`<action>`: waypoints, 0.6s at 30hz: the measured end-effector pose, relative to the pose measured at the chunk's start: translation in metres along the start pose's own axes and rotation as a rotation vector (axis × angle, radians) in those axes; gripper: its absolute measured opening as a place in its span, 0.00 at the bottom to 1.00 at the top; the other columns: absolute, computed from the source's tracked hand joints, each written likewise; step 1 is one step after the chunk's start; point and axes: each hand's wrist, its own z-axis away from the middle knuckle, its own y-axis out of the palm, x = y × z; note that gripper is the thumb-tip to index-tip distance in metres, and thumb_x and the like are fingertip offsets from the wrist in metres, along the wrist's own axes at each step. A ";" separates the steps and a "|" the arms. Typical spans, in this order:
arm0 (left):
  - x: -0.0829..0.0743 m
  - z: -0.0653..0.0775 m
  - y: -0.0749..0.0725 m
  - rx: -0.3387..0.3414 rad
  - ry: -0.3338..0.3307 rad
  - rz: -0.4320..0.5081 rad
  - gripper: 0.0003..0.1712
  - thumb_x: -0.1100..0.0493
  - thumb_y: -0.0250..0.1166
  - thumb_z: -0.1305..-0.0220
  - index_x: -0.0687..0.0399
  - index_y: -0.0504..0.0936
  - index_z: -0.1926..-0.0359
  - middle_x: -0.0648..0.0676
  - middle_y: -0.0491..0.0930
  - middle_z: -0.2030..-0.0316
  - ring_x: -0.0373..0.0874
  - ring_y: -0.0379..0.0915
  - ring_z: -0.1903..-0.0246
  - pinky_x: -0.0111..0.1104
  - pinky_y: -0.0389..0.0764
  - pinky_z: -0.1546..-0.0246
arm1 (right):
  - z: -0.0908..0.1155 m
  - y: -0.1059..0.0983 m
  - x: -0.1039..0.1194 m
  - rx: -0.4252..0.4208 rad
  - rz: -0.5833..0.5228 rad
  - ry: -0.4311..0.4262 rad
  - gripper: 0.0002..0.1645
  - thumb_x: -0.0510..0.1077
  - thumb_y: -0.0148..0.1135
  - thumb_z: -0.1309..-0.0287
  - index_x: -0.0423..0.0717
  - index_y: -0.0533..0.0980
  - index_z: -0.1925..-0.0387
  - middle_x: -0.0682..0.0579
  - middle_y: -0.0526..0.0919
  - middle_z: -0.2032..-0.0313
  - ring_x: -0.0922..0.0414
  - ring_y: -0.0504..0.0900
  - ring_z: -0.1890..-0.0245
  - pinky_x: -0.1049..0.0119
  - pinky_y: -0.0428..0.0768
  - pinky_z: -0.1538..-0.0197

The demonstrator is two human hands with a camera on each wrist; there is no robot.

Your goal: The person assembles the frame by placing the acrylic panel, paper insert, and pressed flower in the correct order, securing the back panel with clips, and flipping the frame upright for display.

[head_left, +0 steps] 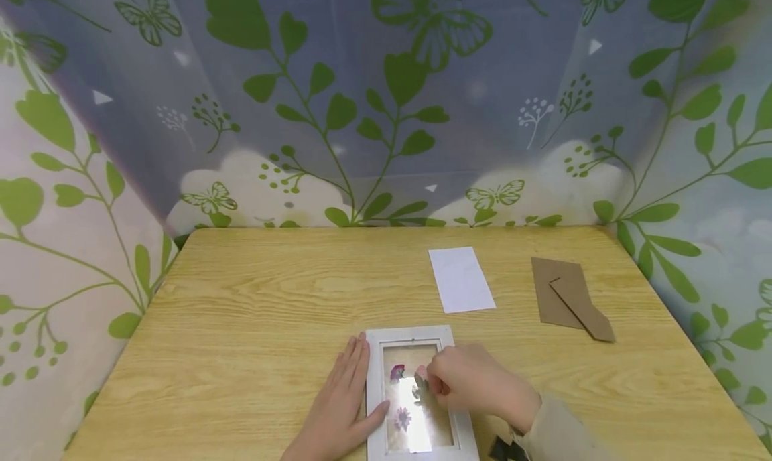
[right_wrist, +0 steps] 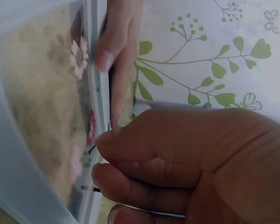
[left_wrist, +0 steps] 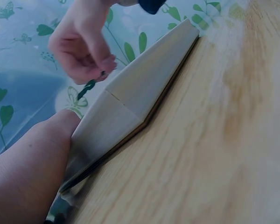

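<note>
Right hand (head_left: 467,380): pinching leafy sprig (left_wrist: 86,88); squeezing could crumble it, careless sweep dislodge magenta flower (head_left: 397,372). Left hand (head_left: 342,399): straight-fingered, against white picture frame (head_left: 375,380).

Yellowish wood-grain table (head_left: 241,313); leaf-print backdrop (head_left: 356,66) behind and along both sides.

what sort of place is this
Perhaps a small craft corner: a wood-grain table, a leaf-print backdrop behind it, and a white frame with small flowers inside its border.
</note>
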 end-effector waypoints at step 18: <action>0.000 0.000 0.000 -0.005 0.006 0.006 0.55 0.38 0.61 0.36 0.69 0.48 0.24 0.63 0.46 0.23 0.57 0.43 0.25 0.44 0.47 0.26 | 0.014 0.033 0.011 -0.056 -0.062 0.075 0.14 0.35 0.68 0.66 0.55 0.72 0.89 0.67 0.67 0.87 0.68 0.61 0.85 0.73 0.64 0.82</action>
